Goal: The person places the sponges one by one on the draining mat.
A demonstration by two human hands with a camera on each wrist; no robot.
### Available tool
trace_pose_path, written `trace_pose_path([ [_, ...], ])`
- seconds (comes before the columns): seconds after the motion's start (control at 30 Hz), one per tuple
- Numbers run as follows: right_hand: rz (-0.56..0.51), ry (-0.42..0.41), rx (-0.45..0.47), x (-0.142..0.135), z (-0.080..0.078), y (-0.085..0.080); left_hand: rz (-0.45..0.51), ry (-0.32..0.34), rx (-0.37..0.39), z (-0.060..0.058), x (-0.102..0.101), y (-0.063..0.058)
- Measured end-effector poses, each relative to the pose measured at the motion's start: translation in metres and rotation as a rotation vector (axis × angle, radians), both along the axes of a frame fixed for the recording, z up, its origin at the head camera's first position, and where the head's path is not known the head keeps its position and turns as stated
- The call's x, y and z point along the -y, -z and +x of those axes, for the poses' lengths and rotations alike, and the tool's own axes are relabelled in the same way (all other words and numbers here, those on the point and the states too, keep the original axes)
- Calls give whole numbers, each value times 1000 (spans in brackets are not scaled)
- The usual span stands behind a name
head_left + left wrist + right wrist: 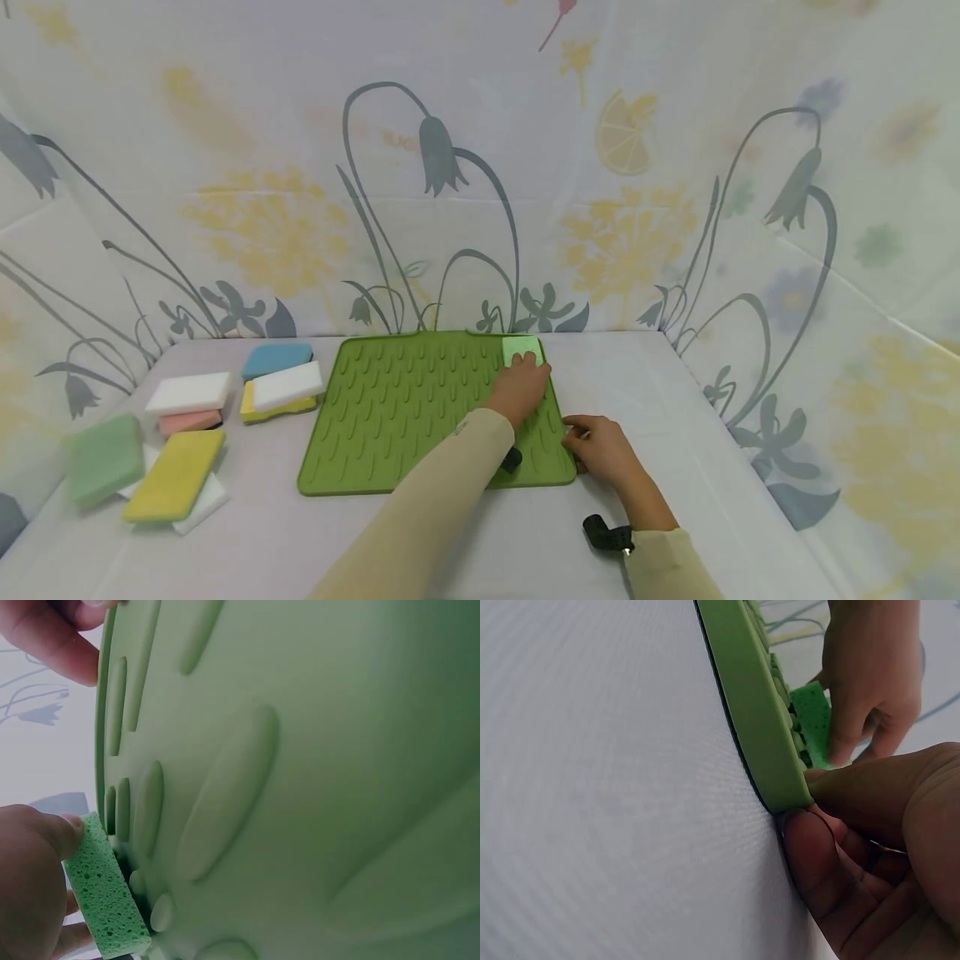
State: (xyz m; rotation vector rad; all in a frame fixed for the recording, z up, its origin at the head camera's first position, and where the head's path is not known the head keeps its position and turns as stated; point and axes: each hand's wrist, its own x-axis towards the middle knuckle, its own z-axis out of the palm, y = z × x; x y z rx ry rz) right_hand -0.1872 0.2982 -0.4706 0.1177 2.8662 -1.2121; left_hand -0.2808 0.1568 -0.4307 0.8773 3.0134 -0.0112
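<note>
A green silicone mat (420, 417) with raised ridges lies on the table. On its far right corner sits a light green sponge (521, 346), full of small pores in the left wrist view. My left hand (520, 389) grips this sponge, thumb on one side and fingers on the other, against the ridges. Beside the mat's right edge, my right hand (600, 450) pinches the rim between thumb and index finger, as the right wrist view shows closely. The sponge's underside is hidden.
To the left lie a blue sponge (277, 360), white sponges (191, 393), a pink sponge (191, 422), a green sponge (107, 458) and yellow sponges (176, 475), some stacked. A floral cloth (480, 167) hangs behind the white table (660, 375).
</note>
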Motion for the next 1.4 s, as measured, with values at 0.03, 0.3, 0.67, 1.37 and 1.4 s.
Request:
trace_pose_path([
  [0.03, -2, 0, 2, 1, 0, 0, 1, 1, 0, -1, 0, 1],
  [0.3, -1, -11, 18, 5, -1, -1, 21, -12, 16, -2, 1, 4],
  [0.67, 0, -28, 11, 9, -2, 0, 2, -40, 19, -1, 5, 5],
  [1.37, 25, -11, 32, 1, 0, -2, -39, -41, -38, 5, 14, 2],
  [1.4, 24, -8, 34, 0, 0, -2, -35, -45, -34, 6, 15, 2],
])
